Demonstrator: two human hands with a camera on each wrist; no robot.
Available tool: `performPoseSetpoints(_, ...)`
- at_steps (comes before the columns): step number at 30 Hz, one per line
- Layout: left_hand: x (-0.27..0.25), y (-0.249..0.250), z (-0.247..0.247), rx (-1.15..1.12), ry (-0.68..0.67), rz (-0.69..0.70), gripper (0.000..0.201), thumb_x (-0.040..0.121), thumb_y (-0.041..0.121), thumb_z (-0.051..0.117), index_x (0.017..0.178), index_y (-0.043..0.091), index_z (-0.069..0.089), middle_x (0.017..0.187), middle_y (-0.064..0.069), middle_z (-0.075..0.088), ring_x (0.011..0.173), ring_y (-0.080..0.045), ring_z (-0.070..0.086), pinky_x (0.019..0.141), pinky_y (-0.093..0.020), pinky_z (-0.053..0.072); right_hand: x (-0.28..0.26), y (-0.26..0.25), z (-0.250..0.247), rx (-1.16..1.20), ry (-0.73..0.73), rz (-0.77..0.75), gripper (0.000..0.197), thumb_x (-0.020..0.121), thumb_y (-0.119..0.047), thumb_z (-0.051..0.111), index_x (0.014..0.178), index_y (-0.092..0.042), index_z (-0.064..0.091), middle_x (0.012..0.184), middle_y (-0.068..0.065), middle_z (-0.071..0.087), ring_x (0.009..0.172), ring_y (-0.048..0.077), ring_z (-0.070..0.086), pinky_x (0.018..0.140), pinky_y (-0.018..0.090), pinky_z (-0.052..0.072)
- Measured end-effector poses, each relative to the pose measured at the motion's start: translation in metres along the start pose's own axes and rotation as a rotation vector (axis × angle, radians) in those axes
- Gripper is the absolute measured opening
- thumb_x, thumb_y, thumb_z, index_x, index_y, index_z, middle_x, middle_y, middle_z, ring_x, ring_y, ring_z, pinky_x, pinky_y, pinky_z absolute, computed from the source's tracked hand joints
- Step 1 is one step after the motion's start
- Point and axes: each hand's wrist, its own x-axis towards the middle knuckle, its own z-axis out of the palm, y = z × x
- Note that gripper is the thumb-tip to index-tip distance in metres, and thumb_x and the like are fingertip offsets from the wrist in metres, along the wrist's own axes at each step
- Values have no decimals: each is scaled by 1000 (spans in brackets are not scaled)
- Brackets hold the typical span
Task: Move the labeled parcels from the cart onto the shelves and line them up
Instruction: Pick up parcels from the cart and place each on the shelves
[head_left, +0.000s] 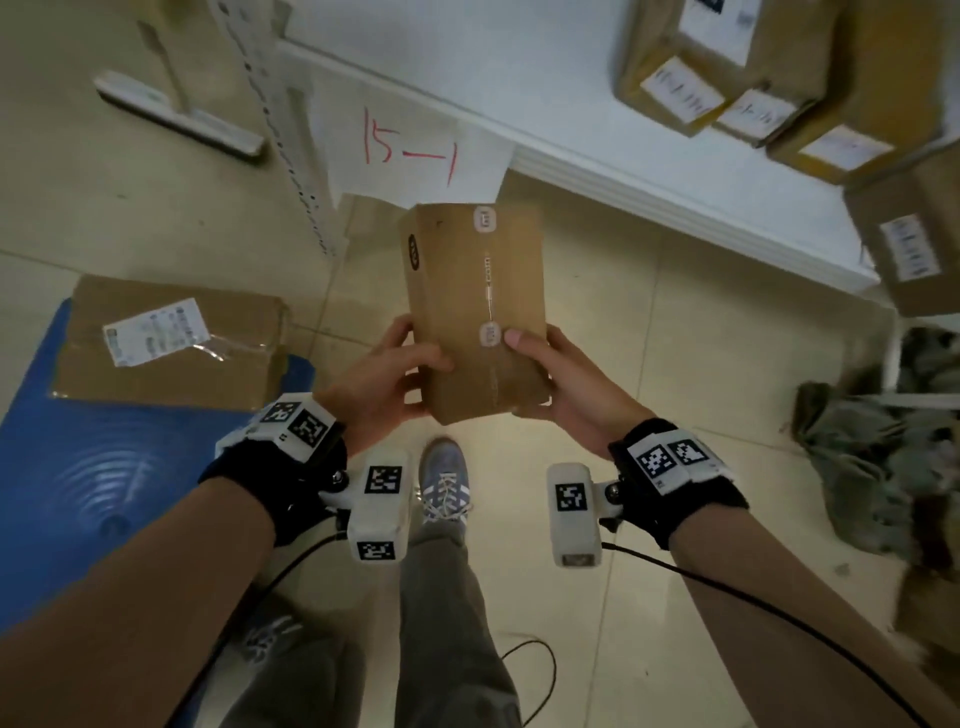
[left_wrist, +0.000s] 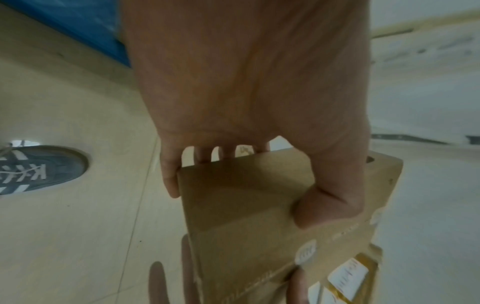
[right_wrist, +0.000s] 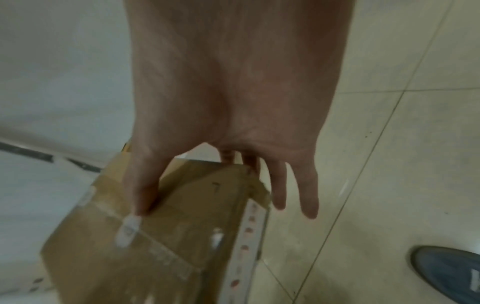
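Note:
I hold a narrow brown cardboard parcel (head_left: 475, 312) with small white stickers in both hands, above the floor and in front of the white shelf (head_left: 597, 150). My left hand (head_left: 415, 358) grips its near left corner, thumb (left_wrist: 319, 207) on top and fingers underneath. My right hand (head_left: 540, 364) pinches the near right side, thumb (right_wrist: 142, 195) on top, with two fingers (right_wrist: 309, 195) straight beside the parcel (right_wrist: 168, 236). A larger labelled parcel (head_left: 171, 343) lies on the blue cart (head_left: 78, 493) at the left. Several labelled parcels (head_left: 727, 67) stand on the shelf at the upper right.
A paper sign reading 15-1 (head_left: 410, 145) hangs from the shelf edge beside the perforated upright (head_left: 291, 130). Grey-green sacks (head_left: 872, 441) are piled on the floor at the right. My shoe (head_left: 447, 483) is under the parcel. Black cables trail from both wrists.

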Motion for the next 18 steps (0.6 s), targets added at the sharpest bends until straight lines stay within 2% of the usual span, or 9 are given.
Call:
performPoseSetpoints(4,11,31,38,91,-81,86,65,67,11,63,127,34,52,119,1,64,108,-25,58,88,-47,49,-17,-10,-29,86,-86,-73,53,96,-30,65,144,-25,44,138,1,62,126,22,61,103,53,50)
performPoseSetpoints(8,26,71,69,138,-116,171,71,69,15,62,137,29,46,128,-2,60,113,-26,57,94,-49,48,-13,-43,-49,176,-68,-246,47,98,-13,57,144,-14,44,140,8,60,126,25,60,104,44,51)
performPoseSetpoints(10,35,95,79,118,-98,218,71,71,20,64,140,25,44,132,-4,56,112,-27,56,93,-49,51,-5,-68,-53,246,-54,-288,36,98,-8,54,134,-7,49,134,11,61,118,27,63,104,42,52)
performPoseSetpoints(11,40,107,82,107,-79,246,72,71,24,66,140,24,44,133,-5,56,110,-26,57,88,-45,55,0,-80,-52,290,-51,-290,25,99,-8,54,124,-5,52,129,13,60,114,28,64,103,40,52)
performPoseSetpoints(13,50,130,87,101,-27,293,78,67,35,73,140,23,46,134,-3,58,109,-24,60,76,-34,56,11,-104,-46,391,-45,-279,6,99,-11,54,104,-8,55,121,16,58,106,30,67,101,37,54)
performPoseSetpoints(14,54,141,89,102,9,315,81,66,37,75,140,23,47,132,-3,59,107,-23,62,75,-32,56,17,-116,-42,435,-28,-273,5,100,-14,55,98,-9,56,116,16,59,102,30,68,101,36,54)
performPoseSetpoints(16,66,160,90,77,85,373,74,76,36,76,140,19,45,123,-4,62,102,-21,65,81,-32,57,30,-139,-36,500,11,-263,10,99,-21,58,94,-12,59,103,14,64,96,27,69,99,34,55)
performPoseSetpoints(18,72,172,90,47,139,407,57,85,34,72,134,17,50,115,-5,64,99,-21,66,87,-32,56,41,-159,-29,537,61,-249,17,97,-29,64,100,-12,62,100,14,69,95,25,70,95,33,57)
